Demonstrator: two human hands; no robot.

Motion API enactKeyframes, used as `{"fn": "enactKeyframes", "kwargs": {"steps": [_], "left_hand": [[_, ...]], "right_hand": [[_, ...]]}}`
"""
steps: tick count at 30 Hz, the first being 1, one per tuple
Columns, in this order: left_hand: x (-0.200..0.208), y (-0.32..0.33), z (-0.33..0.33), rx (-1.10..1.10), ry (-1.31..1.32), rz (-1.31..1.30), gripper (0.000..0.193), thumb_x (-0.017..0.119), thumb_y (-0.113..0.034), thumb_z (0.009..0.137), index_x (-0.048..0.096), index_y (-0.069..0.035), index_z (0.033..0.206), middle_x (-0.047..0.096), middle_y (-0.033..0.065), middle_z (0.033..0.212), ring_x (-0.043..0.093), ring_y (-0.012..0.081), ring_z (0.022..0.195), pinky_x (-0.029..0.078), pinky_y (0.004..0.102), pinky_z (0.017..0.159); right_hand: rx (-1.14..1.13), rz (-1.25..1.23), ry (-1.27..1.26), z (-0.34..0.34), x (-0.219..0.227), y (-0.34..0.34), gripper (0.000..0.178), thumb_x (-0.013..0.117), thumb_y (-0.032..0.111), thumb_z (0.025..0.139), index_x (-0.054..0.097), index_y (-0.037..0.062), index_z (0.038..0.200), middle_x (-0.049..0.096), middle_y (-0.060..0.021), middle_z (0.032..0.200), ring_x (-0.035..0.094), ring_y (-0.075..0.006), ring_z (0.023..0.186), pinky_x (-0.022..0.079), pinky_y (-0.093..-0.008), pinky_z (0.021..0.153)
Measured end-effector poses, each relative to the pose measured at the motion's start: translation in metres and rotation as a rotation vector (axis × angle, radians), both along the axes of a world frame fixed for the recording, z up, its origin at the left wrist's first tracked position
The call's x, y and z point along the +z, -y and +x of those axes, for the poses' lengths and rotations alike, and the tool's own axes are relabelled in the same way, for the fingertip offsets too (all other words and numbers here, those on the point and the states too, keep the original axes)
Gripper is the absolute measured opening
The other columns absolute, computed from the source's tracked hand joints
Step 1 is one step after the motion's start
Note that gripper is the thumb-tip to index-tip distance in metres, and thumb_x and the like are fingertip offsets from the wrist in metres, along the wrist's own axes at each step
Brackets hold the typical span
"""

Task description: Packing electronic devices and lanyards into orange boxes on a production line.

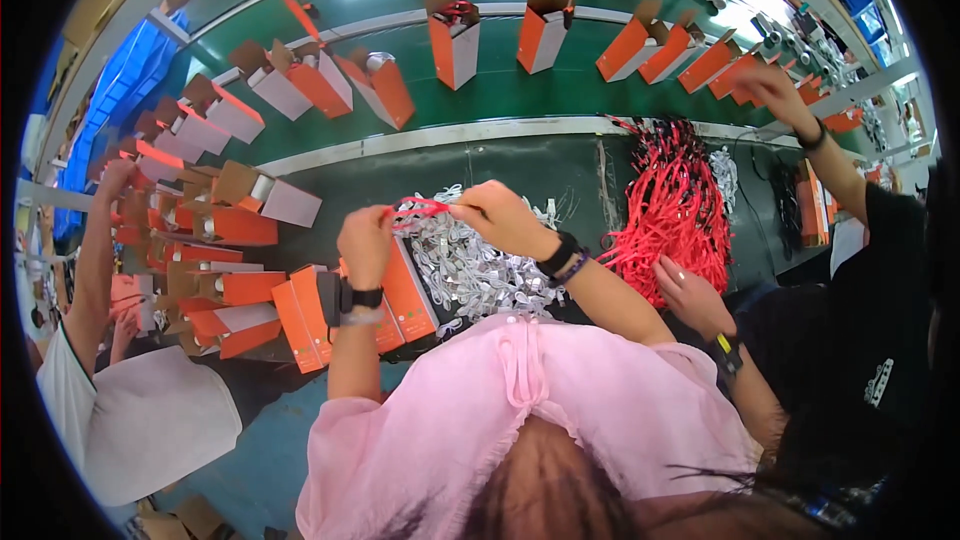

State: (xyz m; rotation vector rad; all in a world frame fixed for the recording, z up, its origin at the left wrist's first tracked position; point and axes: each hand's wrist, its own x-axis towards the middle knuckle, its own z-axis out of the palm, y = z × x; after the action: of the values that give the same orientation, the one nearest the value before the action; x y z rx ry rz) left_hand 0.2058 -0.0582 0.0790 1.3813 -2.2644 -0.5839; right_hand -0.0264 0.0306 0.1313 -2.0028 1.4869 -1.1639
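Note:
A thin red lanyard [425, 204] stretches in a short loop between my two hands, above the bench. My left hand [364, 248] is closed, with its fingertips pinching one end. On the other end, the thumb and fingers of my right hand [503, 223] are pressed together. Just below both hands lies a heap of coiled white cables [480, 268]. Beside my left wrist, closed orange boxes [400, 290] stand close together. The far part of the lanyard's ends is covered by my fingers.
Open orange-and-white boxes [455, 48] line the green conveyor belt [385, 25]. More open boxes [245, 227] crowd the left. A pile of red lanyards [680, 205] lies right, touched by a co-worker's hand [694, 298]. Another person's arm [92, 250] is at far left.

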Motion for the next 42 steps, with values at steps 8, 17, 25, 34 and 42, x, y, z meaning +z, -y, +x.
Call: {"fn": "enactKeyframes", "kwargs": {"steps": [8, 17, 25, 34, 42], "left_hand": [[-0.064, 0.044, 0.010, 0.029, 0.134, 0.341, 0.019, 0.074, -0.023, 0.073, 0.072, -0.012, 0.088, 0.070, 0.0118, 0.084, 0.067, 0.0337, 0.081, 0.052, 0.0448, 0.072], [0.034, 0.012, -0.019, -0.185, -0.660, 0.638, 0.011, 0.073, -0.005, 0.079, 0.067, -0.005, 0.088, 0.067, 0.0104, 0.085, 0.063, 0.0235, 0.074, 0.052, 0.0335, 0.065], [0.049, -0.024, -0.060, -0.470, -0.548, 0.665, 0.018, 0.072, -0.002, 0.078, 0.063, -0.004, 0.093, 0.058, 0.0110, 0.078, 0.059, 0.0291, 0.071, 0.050, 0.0363, 0.063], [0.008, -0.067, -0.138, -0.588, -0.101, -0.272, 0.029, 0.057, -0.005, 0.082, 0.059, -0.001, 0.110, 0.057, 0.0124, 0.105, 0.057, 0.0316, 0.095, 0.050, 0.0391, 0.079], [0.005, -0.094, -0.129, -0.563, -0.206, 0.002, 0.032, 0.063, -0.001, 0.082, 0.065, -0.006, 0.114, 0.059, 0.0184, 0.119, 0.057, 0.0368, 0.109, 0.049, 0.0421, 0.092]], "right_hand": [[0.019, 0.338, 0.143, 0.033, -0.053, 0.055, 0.023, 0.059, 0.020, 0.096, 0.065, -0.0016, 0.090, 0.061, -0.0067, 0.070, 0.056, -0.0130, 0.062, 0.046, -0.0296, 0.059], [-0.263, 0.178, 0.234, -0.015, -0.077, 0.055, 0.019, 0.060, 0.019, 0.093, 0.068, 0.0029, 0.088, 0.064, -0.0138, 0.074, 0.061, -0.0261, 0.068, 0.048, -0.0358, 0.064], [-0.066, 0.120, 0.252, -0.017, 0.002, -0.006, 0.019, 0.053, 0.018, 0.097, 0.064, 0.0023, 0.100, 0.065, -0.0128, 0.081, 0.065, -0.0301, 0.071, 0.052, -0.0364, 0.067], [-0.210, 0.625, 1.733, -0.039, -0.070, -0.046, 0.024, 0.048, 0.024, 0.103, 0.056, 0.0082, 0.120, 0.062, -0.0047, 0.112, 0.064, -0.0228, 0.101, 0.053, -0.0399, 0.086], [-0.441, 0.445, 1.292, -0.178, -0.059, -0.051, 0.019, 0.054, 0.022, 0.101, 0.054, 0.0045, 0.108, 0.062, -0.0080, 0.095, 0.069, -0.0247, 0.090, 0.061, -0.0408, 0.074]]}}
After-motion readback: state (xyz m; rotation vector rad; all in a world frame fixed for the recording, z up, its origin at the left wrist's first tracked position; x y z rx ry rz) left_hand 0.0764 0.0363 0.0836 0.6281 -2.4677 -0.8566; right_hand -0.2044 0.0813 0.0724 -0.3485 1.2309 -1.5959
